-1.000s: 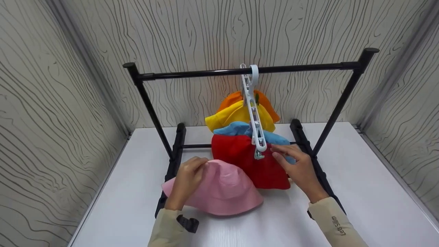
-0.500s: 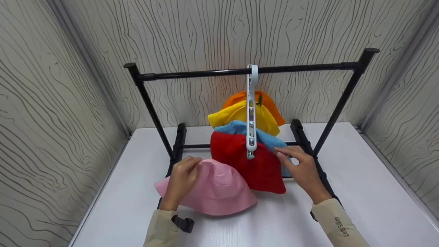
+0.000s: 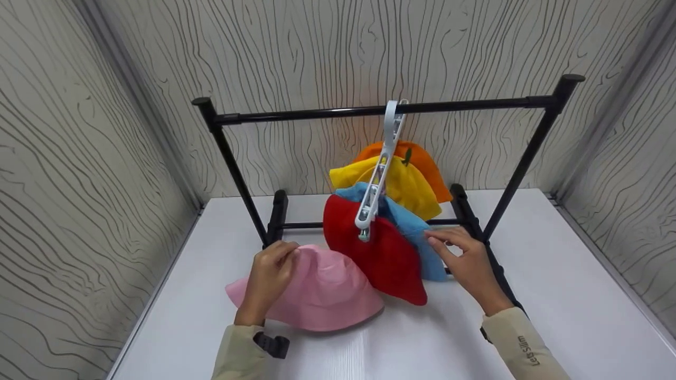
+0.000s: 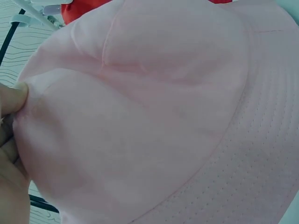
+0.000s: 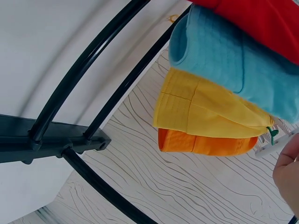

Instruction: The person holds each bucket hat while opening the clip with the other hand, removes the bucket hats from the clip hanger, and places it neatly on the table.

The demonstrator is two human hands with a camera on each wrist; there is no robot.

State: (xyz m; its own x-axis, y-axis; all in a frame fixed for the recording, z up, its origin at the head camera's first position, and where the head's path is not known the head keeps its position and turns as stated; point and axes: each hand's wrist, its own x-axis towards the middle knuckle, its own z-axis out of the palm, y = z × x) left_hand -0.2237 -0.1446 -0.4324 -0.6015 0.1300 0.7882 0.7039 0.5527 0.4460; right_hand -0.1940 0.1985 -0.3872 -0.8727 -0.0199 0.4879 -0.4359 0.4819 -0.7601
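Note:
My left hand (image 3: 270, 277) pinches the crown of a pink bucket hat (image 3: 330, 298) between thumb and fingers, low at the front left. In the left wrist view the pink hat (image 4: 140, 135) fills most of the frame, its stitched brim to the right. A white multi-clip hanger (image 3: 376, 187) hangs slanted from the rack's bar, bearing a red hat (image 3: 383, 261), a blue hat (image 3: 414, 224), a yellow hat (image 3: 414, 187) and an orange hat (image 3: 430, 161). My right hand (image 3: 467, 264) is beside the blue hat, thumb and forefinger near each other, with nothing seen between them.
A black rack (image 3: 317, 113) stands on the white table (image 3: 549, 264), with posts and feet on both sides. Wood-grain panels (image 3: 274, 53) rise behind and beside it. A green clip (image 3: 364, 235) shows at the hanger's front end.
The hanger's front end has swung left, and its hats have turned with it, showing more of the blue one. My left hand has moved left with the pink hat. The right hand has shifted slightly.

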